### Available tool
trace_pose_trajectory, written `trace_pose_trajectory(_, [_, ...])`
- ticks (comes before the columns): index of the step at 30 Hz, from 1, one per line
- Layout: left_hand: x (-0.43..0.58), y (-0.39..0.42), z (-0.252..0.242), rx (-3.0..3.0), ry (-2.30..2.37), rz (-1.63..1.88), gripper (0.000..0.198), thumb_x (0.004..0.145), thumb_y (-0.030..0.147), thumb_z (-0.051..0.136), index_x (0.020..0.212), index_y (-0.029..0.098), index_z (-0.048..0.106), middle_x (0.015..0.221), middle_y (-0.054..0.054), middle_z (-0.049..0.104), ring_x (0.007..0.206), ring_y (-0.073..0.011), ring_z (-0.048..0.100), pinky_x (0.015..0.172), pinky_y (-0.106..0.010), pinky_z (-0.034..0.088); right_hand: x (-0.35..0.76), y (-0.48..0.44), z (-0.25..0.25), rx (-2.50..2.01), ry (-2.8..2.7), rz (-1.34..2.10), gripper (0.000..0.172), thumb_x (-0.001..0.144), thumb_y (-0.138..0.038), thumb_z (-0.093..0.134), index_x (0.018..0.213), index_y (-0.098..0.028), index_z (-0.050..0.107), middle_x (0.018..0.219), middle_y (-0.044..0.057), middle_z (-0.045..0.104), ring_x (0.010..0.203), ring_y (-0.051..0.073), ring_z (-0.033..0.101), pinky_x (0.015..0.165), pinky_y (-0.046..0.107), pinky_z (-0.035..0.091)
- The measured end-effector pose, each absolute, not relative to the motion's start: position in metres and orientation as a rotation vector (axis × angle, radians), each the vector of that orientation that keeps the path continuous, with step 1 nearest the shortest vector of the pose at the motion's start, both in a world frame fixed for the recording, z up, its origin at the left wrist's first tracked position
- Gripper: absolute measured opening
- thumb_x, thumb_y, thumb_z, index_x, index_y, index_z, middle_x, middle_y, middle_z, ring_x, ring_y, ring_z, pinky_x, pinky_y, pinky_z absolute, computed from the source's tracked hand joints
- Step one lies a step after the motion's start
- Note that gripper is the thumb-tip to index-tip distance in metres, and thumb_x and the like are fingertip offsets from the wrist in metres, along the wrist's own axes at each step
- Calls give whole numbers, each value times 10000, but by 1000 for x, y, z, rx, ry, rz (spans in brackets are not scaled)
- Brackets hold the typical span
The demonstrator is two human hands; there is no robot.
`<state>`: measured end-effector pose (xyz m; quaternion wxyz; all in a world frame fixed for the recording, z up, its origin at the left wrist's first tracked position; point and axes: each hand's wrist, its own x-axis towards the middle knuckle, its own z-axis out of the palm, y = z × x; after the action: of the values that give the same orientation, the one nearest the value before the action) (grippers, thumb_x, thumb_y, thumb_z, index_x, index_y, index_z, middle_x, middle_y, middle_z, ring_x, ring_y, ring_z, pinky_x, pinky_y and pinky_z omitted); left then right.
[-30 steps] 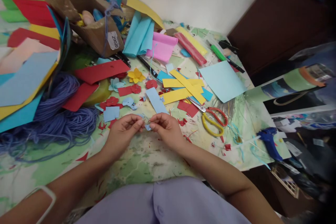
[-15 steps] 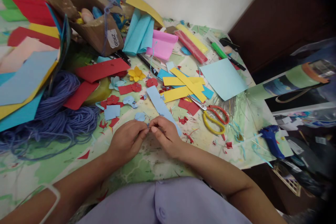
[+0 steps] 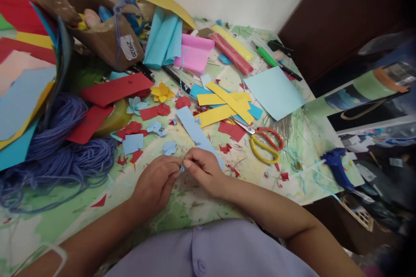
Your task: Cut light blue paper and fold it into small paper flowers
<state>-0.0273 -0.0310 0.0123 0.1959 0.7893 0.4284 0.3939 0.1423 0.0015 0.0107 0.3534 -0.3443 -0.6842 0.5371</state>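
Close together over the table's near middle, my left hand (image 3: 158, 179) and my right hand (image 3: 203, 170) pinch a small light-blue paper piece (image 3: 182, 167) between their fingertips. Most of that piece is hidden by the fingers, so its shape is unclear. Just beyond my right hand lies a light-blue paper strip (image 3: 199, 136). Blue paper flowers (image 3: 169, 148) and a blue paper square (image 3: 133, 143) rest ahead of my left hand. Red paper flowers (image 3: 163, 109) and a yellow paper flower (image 3: 162, 92) sit farther back. Scissors (image 3: 260, 136) with red and yellow handles lie to the right.
Purple yarn (image 3: 87, 160) and stacked coloured sheets (image 3: 22, 104) fill the left, below a cardboard box (image 3: 97, 43). Crossed yellow strips (image 3: 224, 106) lie mid-table. A pale-blue sheet (image 3: 274, 93), a blue glue gun (image 3: 339, 169) and a bottle (image 3: 367, 88) are at the right.
The view has shifted, so the left-side things sit farther left. Both hands stay together, and a bit more of the light-blue paper piece shows between the fingertips.
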Motion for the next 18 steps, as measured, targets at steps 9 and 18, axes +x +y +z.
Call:
trace_pose_trajectory(9, [-30,-29,10,2025,1404,994,80,824,186,525,808,249,571,936,-45,690,882,-203,630,794,-354,486,143,7,9,-1079,-1890,1135,235,900,-314,473,705,-196,529,671,1,530,674,132,490,665,256,385])
trace_pose_trajectory(18, [-18,-23,7,1087,1279,1096,102,831,294,582,792,200,572,720,7,634,593,-117,584,590,-257,494,139,8,4,-1160,-1688,1347,207,860,-320,537,710,-180,567,655,-15,570,628,110,499,609,227,382])
